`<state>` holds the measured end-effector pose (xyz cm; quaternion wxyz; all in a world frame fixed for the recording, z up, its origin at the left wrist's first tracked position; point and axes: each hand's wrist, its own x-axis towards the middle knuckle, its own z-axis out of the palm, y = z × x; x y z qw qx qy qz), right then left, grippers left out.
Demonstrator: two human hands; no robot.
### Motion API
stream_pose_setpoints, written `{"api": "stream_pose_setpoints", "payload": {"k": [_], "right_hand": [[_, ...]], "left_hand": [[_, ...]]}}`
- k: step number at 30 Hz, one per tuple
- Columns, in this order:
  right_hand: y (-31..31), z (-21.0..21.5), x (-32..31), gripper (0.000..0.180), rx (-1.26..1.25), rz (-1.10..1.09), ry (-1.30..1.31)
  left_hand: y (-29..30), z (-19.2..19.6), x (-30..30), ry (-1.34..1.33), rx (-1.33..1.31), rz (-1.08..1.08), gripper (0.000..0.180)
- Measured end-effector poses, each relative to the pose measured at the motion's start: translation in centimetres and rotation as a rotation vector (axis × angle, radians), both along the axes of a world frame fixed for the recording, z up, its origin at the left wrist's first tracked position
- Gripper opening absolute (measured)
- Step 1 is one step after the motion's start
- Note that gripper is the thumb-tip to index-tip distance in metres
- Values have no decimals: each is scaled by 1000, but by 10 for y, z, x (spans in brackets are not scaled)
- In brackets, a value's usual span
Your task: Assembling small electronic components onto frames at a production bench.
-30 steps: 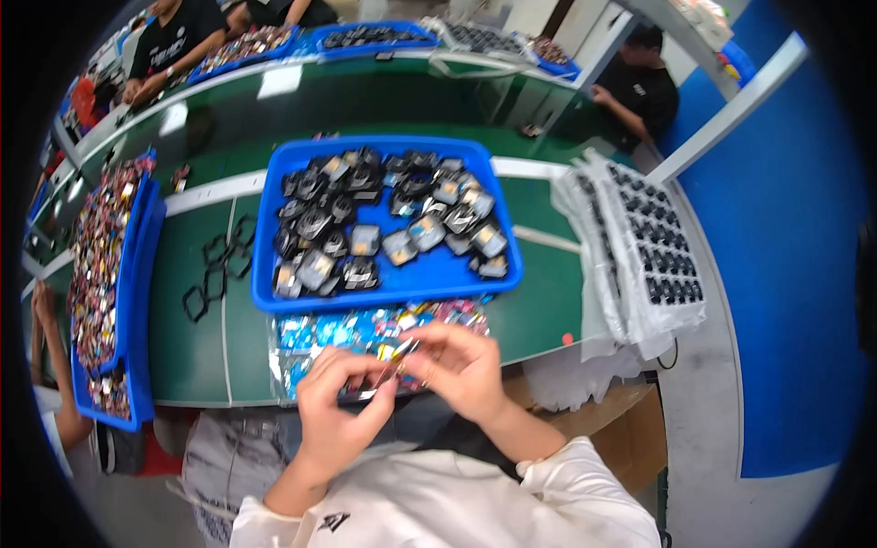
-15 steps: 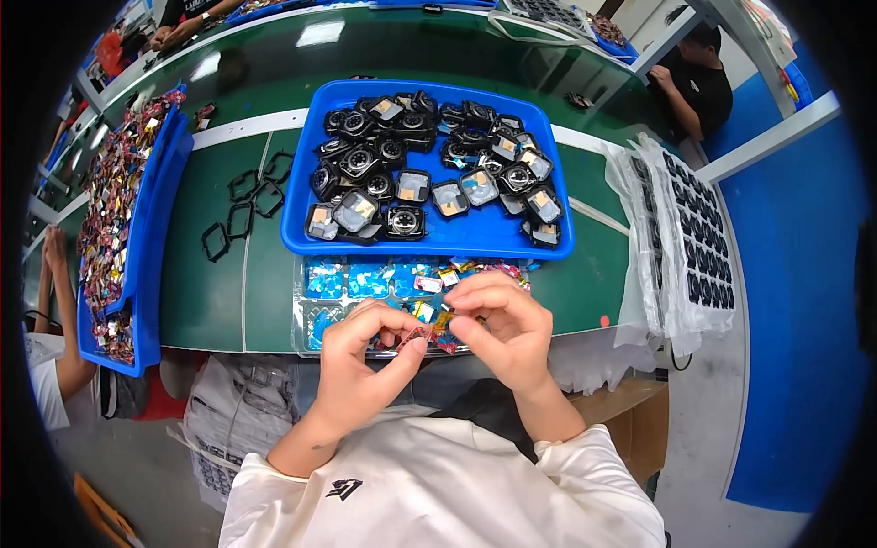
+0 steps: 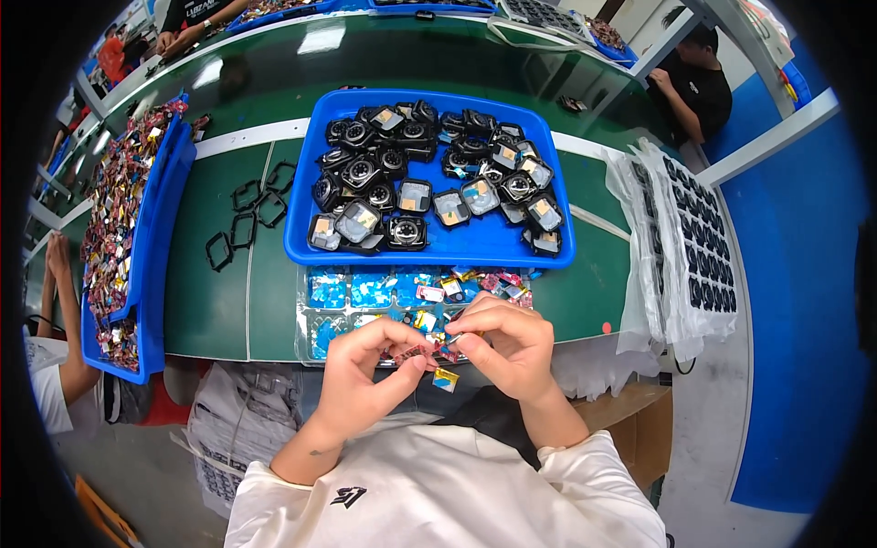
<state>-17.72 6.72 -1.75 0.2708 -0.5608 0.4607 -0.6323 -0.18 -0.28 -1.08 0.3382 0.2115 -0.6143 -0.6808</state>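
My left hand (image 3: 373, 370) pinches a small red circuit board (image 3: 413, 354) between thumb and fingertips. A little gold piece with a blue patch (image 3: 446, 380) hangs just beside it, apparently joined to the board. Close by on the right, my right hand (image 3: 513, 352) has thumb and forefinger pressed together on a tiny part that I cannot make out. Beneath both hands lies a clear compartment tray (image 3: 303, 320). Blue film pieces (image 3: 370, 288) fill its left compartments, and mixed small electronic parts (image 3: 429, 293) lie toward its right, partly hidden by my fingers.
Beyond the tray, a blue bin (image 3: 429, 251) holds black watch cases (image 3: 361, 171). Several black frames (image 3: 243, 228) lie left of it. A blue bin of circuit boards (image 3: 119, 247) stands far left; wrapped black-part trays (image 3: 699, 242) stand right. Co-workers sit around the green table (image 3: 210, 315).
The gold piece now hangs lower, below my fingertips. My right fingertips have closed and dropped slightly. The whole view has shifted a little.
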Motion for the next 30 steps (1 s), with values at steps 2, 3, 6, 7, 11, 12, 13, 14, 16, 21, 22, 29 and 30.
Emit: {"api": "stream_pose_setpoints", "payload": {"k": [2, 3, 6, 7, 11, 12, 13, 14, 16, 21, 22, 29, 30], "right_hand": [[0, -4, 2, 13, 19, 53, -131], [-2, -3, 1, 14, -29, 95, -140], [-2, -1, 1, 15, -31, 127, -215], [-3, 0, 2, 16, 12, 118, -280], [-7, 6, -2, 16, 0, 64, -82], [-7, 6, -3, 16, -24, 54, -32], [-8, 6, -5, 16, -52, 43, 19], [-2, 7, -4, 16, -44, 49, 40], [-3, 6, -5, 15, -74, 102, 72], [10, 4, -6, 15, 217, 324, -389], [9, 4, -4, 15, 202, 337, -378], [13, 1, 6, 6, 112, 355, -321], [13, 2, 5, 10, 151, 303, -251]], "left_hand": [[1, 4, -2, 36, 258, -25, 8], [0, 4, -2, 35, 258, -26, 8], [-4, 0, -2, -38, 102, -26, 6], [-6, -1, -2, -40, 44, -17, 7], [-11, -2, -7, -16, -289, 106, 8], [-11, 0, -8, -11, -297, 104, 8], [-9, 4, -8, -70, -253, 87, 7], [-6, 7, -6, -128, -214, 71, 7], [-6, 6, 0, -136, -215, 40, 7], [-5, 12, -1, -86, -348, 23, 7], [-4, 13, -1, -89, -388, 34, 8], [5, 11, 2, -75, -535, 108, 9], [3, 11, 0, -78, -551, 118, 9]]}}
